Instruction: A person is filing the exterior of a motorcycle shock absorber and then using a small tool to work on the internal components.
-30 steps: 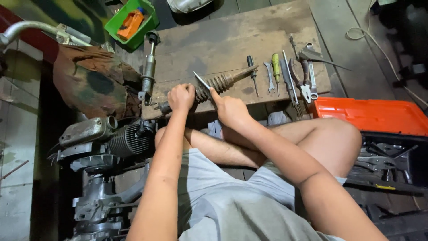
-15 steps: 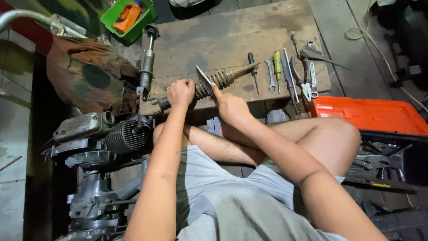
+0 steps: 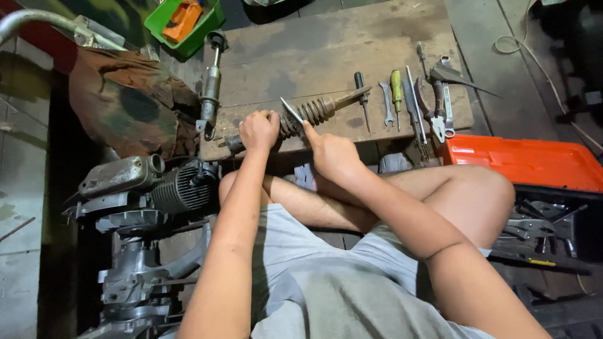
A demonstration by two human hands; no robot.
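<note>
A rusty coil-spring shock absorber (image 3: 317, 110) lies across a wooden board (image 3: 326, 50). My left hand (image 3: 259, 130) is closed around its left end, holding it down. My right hand (image 3: 331, 154) grips a thin flat metal tool (image 3: 291, 110) whose tip rests against the spring coils. I sit cross-legged in front of the board, in grey shorts.
Screwdrivers, wrenches and pliers (image 3: 414, 100) lie in a row on the board's right side. A second shock absorber (image 3: 210, 81) lies at its left edge. A small engine (image 3: 151, 188) stands at my left, an orange toolbox lid (image 3: 521, 163) at my right, a green bin (image 3: 182, 22) at top.
The view has drifted slightly. Both hands stay on the spring shock, with the flat tool still set against the coils.
</note>
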